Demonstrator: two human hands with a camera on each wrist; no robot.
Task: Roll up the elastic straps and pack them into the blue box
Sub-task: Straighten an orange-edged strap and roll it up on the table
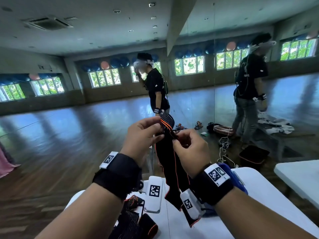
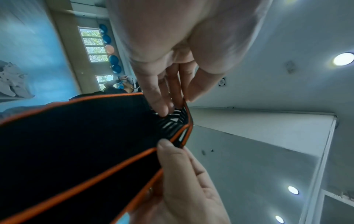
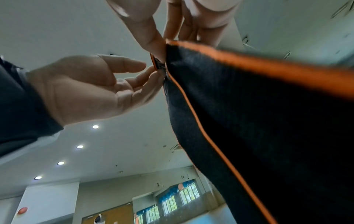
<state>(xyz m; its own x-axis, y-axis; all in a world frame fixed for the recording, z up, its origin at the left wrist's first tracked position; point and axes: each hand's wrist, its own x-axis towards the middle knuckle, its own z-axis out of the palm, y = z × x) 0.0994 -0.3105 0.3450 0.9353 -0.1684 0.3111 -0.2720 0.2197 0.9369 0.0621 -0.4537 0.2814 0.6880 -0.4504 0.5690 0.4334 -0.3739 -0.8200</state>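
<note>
A black elastic strap [image 1: 170, 163] with orange edging hangs from both raised hands down to the white table [image 1: 259, 195]. My left hand [image 1: 159, 131] pinches its ribbed, folded-over top end. My right hand [image 1: 176, 140] pinches the strap's edge just below and to the right. The left wrist view shows the left hand [image 2: 172, 106] on the ribbed end of the strap [image 2: 76, 144], and the right hand's thumb [image 2: 168, 145] on the orange border. In the right wrist view the right hand [image 3: 168, 45] and left hand [image 3: 151, 72] meet at the strap [image 3: 249, 121] top. The blue box [image 1: 240, 181] is mostly hidden behind my right wrist.
More black-and-orange straps [image 1: 131, 219] lie on the table's near left, one rolled up [image 1: 149, 227]. A second white table [image 1: 302, 176] stands to the right. A person [image 1: 156, 87] stands ahead by a mirror wall. A black bin [image 1: 253, 157] and clutter sit on the floor.
</note>
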